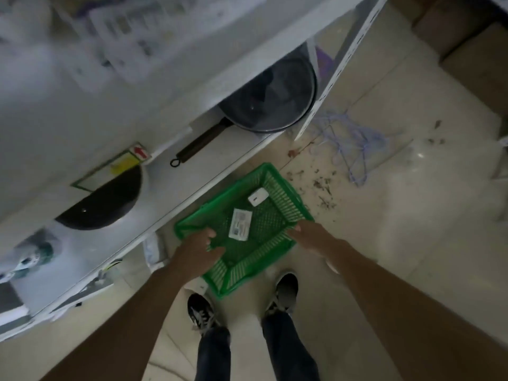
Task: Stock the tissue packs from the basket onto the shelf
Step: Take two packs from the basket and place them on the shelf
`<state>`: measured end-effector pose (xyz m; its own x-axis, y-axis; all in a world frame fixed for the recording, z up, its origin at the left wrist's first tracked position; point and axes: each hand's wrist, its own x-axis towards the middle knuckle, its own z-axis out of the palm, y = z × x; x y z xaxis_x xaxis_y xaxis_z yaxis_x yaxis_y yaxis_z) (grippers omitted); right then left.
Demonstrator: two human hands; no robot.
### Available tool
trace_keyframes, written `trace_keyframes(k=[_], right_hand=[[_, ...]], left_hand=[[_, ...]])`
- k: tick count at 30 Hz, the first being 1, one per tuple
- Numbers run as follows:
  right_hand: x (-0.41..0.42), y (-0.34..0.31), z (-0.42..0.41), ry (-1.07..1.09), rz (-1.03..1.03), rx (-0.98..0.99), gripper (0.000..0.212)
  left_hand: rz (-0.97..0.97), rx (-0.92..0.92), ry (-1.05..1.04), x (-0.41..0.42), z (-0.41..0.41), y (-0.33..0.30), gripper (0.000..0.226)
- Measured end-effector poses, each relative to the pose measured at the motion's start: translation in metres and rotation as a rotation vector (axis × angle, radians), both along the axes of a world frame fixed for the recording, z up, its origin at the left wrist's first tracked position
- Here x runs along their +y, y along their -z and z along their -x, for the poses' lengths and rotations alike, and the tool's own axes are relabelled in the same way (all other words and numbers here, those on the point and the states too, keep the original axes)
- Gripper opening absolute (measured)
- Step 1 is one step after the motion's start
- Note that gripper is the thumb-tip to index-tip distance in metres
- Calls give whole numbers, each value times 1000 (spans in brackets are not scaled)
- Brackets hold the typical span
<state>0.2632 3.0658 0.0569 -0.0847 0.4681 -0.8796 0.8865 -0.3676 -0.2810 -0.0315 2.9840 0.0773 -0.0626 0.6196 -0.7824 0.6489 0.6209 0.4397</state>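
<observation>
Gripping the green basket (255,232) from both sides, the person stands just beside the white shelf (209,177). The left hand (196,253) curls its fingers over the basket's left rim, and the right hand (310,233) closes on the right rim. Inside the basket lie two small white things: a flat pack with a printed label (240,224) and a smaller white piece (258,197); whether they are tissue packs I cannot tell. On the shelf rest a dark frying pan (272,100) and a black wok (107,204). Purple hangers (354,149) lie on the tiled floor (398,215).
</observation>
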Motion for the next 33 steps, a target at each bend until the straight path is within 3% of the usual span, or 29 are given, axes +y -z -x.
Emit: trace_keyframes(k=[5, 9, 14, 19, 23, 26, 29, 33], right_hand=[[25, 108, 29, -43, 2, -8, 48], [47, 182, 51, -92, -20, -24, 37], [84, 264, 69, -112, -140, -39, 73], [113, 324, 89, -348, -332, -31, 59], [121, 352, 103, -557, -479, -194, 54], [118, 367, 101, -409, -565, -254, 53], [106, 388, 89, -202, -471, -184, 50], [84, 416, 72, -84, -330, -207, 72]], left_hand=[[-11, -26, 4, 29, -19, 118, 62], [-17, -12, -27, 36, -27, 203, 60], [-17, 1, -71, 27, -31, 293, 57], [-2, -11, -187, 15, -34, 370, 68], [13, 5, -294, 13, -39, 413, 94], [55, -56, -371, 15, -43, 435, 96], [76, -86, -421, 20, -47, 452, 74], [97, -96, -485, 24, -48, 465, 67]])
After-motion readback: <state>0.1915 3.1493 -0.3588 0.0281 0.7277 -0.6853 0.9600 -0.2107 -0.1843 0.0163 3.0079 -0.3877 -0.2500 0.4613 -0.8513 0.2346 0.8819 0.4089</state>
